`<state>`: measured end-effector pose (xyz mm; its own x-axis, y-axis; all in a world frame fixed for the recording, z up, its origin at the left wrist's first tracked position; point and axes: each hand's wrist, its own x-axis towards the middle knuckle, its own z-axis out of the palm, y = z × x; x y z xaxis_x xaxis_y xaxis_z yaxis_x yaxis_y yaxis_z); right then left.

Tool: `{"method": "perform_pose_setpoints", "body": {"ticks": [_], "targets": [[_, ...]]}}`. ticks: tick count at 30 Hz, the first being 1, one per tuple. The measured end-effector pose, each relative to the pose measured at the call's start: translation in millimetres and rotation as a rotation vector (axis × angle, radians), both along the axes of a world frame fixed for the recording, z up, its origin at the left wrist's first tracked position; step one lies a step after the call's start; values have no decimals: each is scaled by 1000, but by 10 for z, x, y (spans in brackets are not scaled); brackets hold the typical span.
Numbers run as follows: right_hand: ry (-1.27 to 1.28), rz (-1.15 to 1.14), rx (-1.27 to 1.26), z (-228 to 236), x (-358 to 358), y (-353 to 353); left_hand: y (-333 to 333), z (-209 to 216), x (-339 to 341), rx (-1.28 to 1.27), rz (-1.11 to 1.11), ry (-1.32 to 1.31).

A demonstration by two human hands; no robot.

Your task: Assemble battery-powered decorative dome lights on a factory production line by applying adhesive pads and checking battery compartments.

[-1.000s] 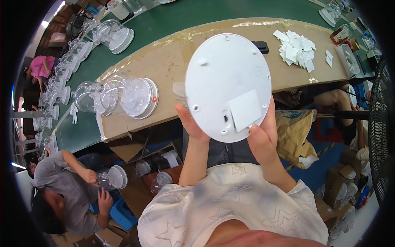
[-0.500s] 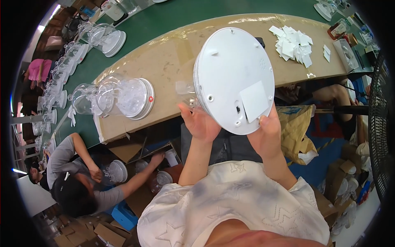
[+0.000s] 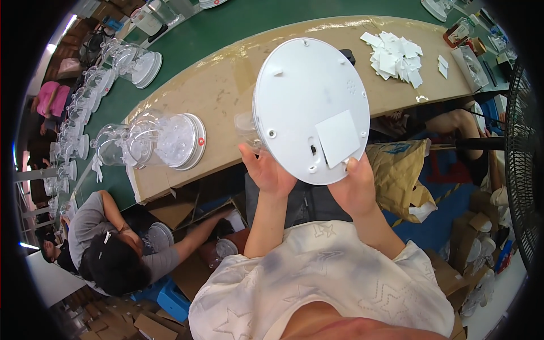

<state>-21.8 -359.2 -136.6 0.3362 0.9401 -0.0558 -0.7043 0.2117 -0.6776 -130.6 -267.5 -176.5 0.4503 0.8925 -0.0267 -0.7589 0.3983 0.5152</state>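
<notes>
A clear dome with a round white base [image 3: 300,85] is tipped over between my hands, the base's underside facing me. Small screw posts and a dark slot show on that underside. Lying slightly askew on it near the lower rim is a flat white square piece [image 3: 338,139]. My left hand [image 3: 271,173] supports the dome side from below, thumb up, its other fingers partly hidden behind. My right hand [image 3: 356,184] grips the rim at the lower right, its thumb by the lower corner of the white piece. Part of the clear dome shows left of the base.
White square pieces [image 3: 394,56] lie piled on the cardboard-covered table [image 3: 226,85]. Several finished-looking clear domes [image 3: 164,139] rest at the left. A co-worker [image 3: 113,255] reaches into a box at the lower left. A brown paper bag [image 3: 399,175] and a black fan [image 3: 518,164] are at the right.
My hands and the held dome have shifted slightly left in the picture, as has the table scene. The grip looks the same. The co-worker's head and arm have moved a little.
</notes>
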Motion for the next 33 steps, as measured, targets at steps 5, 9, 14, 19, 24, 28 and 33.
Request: {"method": "perform_pose_setpoints", "body": {"ticks": [5,9,14,19,24,28,33], "targets": [[52,13,23,23,8,-7,3,-35,-31,6,-27,-61],[-15,34,22,72,45,-4,-10,-79,-37,10,-24,-41],[6,26,53,239,32,67,6,28,-6,20,-20,-46],[46,28,41,204,21,127,47,35,-6,32,-63,-80],[38,17,46,-110,46,180,155,103,-99,20,-35,-45],[196,157,54,-395,220,127,375,246,-113,196,78,54],[-256,278,-152,-911,462,-133,905,581,308,492,374,407]]}}
